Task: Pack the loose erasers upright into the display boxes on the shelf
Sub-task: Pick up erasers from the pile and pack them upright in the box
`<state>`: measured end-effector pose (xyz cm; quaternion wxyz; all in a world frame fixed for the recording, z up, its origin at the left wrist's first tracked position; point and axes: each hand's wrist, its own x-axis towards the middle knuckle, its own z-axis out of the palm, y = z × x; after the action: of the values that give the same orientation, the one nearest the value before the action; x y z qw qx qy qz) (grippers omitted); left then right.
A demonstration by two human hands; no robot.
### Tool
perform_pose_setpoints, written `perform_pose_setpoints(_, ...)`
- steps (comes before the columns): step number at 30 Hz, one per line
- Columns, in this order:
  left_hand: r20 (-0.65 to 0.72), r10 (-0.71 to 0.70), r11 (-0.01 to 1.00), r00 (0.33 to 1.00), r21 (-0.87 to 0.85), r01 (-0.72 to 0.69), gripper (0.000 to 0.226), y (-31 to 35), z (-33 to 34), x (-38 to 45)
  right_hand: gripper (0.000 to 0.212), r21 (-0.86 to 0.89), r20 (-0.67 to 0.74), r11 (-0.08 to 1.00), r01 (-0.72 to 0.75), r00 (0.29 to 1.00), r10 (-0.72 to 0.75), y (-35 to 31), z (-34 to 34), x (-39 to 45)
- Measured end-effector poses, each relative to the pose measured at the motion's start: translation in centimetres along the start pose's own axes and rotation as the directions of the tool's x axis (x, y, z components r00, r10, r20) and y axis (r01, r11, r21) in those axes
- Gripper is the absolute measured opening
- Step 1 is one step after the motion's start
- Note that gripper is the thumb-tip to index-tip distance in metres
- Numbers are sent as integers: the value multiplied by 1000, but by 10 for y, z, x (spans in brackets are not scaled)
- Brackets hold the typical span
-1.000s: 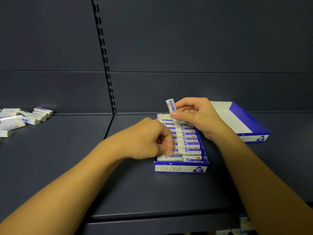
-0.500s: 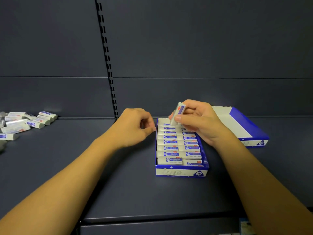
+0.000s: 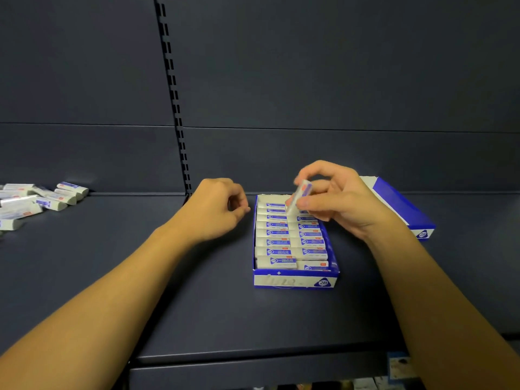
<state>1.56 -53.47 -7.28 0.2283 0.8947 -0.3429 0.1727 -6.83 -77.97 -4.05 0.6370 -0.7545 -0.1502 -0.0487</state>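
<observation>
A blue and white display box [image 3: 295, 280] sits on the dark shelf, holding two rows of several white erasers with blue labels. My right hand [image 3: 342, 201] pinches one eraser [image 3: 298, 199], tilted, its lower end over the far right end of the box. My left hand [image 3: 216, 209] hovers just left of the box's far corner, fingers loosely curled and holding nothing. A pile of loose erasers [image 3: 39, 201] lies at the far left of the shelf.
A second blue and white box [image 3: 405, 209] lies behind my right hand at the shelf's back. A slotted upright [image 3: 174, 108] runs down the back panel. The shelf's front edge [image 3: 253, 357] is close to me, with items below at the lower right.
My left hand has left the box's front erasers and moved back and left. My right hand has lowered and tilted its eraser toward the box's far end.
</observation>
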Motion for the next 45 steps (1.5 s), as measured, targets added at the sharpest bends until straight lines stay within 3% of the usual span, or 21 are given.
perform_pose_setpoints(10,9,11,1000,1000,10,-12,8,1,0,-1,22,-351,128,929,-114,977,168,-12,-1,-5)
perform_pose_setpoints(20,10,28,1000,1000,11,-28,6,1,2,-1,21,-591,86,777,-218,940,330,-21,2,-19)
perform_pose_setpoints(26,20,36,999,999,16,-36,5,2,2,-1,15,-694,93,696,-184,936,340,-28,4,-20)
perform_pose_setpoints(33,13,35,999,999,-7,-35,4,3,3,-1,14,-758,113,626,-185,908,404,-30,11,-19)
perform_pose_setpoints(45,14,49,999,999,-14,-49,5,6,4,-2,13,-713,152,647,-271,841,520,-28,15,-19)
